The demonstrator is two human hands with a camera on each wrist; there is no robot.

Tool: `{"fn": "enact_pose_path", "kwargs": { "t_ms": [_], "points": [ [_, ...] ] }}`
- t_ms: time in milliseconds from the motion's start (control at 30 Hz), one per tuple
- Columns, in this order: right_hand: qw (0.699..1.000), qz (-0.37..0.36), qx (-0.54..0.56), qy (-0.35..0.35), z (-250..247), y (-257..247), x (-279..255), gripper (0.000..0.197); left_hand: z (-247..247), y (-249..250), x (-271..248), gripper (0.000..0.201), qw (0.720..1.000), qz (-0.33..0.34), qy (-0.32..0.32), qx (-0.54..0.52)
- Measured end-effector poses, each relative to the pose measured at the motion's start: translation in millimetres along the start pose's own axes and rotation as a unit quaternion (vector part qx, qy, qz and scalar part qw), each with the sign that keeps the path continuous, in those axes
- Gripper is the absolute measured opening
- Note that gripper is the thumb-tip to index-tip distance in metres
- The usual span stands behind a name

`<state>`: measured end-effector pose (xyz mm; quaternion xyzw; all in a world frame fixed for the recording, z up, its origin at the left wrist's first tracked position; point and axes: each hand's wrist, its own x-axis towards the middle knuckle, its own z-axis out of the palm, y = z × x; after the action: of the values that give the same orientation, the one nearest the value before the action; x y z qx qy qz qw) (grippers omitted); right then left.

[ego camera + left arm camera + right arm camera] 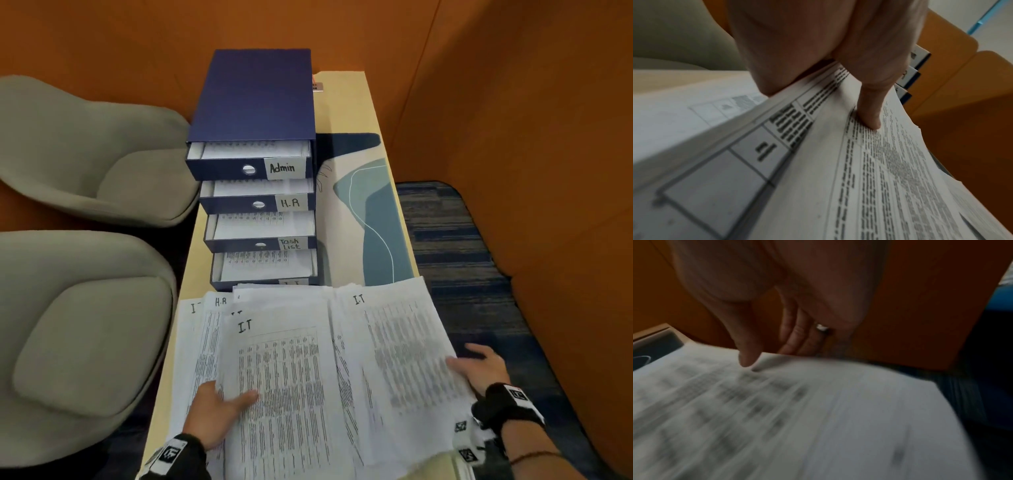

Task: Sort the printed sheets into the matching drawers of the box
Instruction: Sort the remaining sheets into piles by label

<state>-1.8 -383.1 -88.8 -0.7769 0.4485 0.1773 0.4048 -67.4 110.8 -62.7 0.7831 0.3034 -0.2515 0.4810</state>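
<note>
Both hands (219,409) (481,371) pinch sheets (284,377) lengthwise toward drawers (260,236).

office booth: orange padded walls (513,102), grey lounge chairs (85,154), labelled file drawers (253,168).

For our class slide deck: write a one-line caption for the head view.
Both hands grip I.T-marked sheets before a blue drawer box, its drawers open.

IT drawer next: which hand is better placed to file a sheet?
Probably the right hand: it pinches the free IT sheet at its edge, while the left hand grips the stack.
</note>
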Motion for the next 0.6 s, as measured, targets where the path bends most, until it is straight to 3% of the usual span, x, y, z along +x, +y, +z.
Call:
{"fn": "enact_pose_path", "kwargs": {
  "t_ms": [100,167,233,300,400,500,533,600],
  "points": [
    [0.995,-0.066,-0.058,-0.038,-13,5,9,0.019,-15,-5,-3,0.028,0.999,-0.006,0.021,-0.036],
    [0.99,-0.098,-0.075,-0.066,-15,5,8,0.011,-20,-6,-6,0.026,0.999,-0.004,0.029,-0.046],
    [0.986,-0.108,-0.071,-0.101,-5,-3,2,0.017,-20,-10,-3,0.032,0.998,-0.007,0.025,-0.049],
    [0.986,-0.096,-0.052,-0.127,17,-16,-6,0.049,-17,-10,-3,0.036,0.999,-0.003,0.019,-0.041],
    [0.989,-0.086,-0.1,-0.062,45,-28,-15,0.074,-7,-5,-3,0.038,0.999,0.008,0.018,-0.032],
    [0.992,-0.065,-0.105,-0.004,40,-29,-21,0.057,-2,-3,0,0.085,1.0,0.011,0.003,-0.016],
    [0.993,-0.063,-0.104,-0.002,34,-26,-18,0.046,-2,-2,1,0.089,1.0,0.016,-0.007,-0.015],
    [0.991,-0.066,-0.113,-0.017,21,-21,-14,0.033,1,5,-3,0.058,0.999,0.038,-0.01,-0.01]
  ]
}}
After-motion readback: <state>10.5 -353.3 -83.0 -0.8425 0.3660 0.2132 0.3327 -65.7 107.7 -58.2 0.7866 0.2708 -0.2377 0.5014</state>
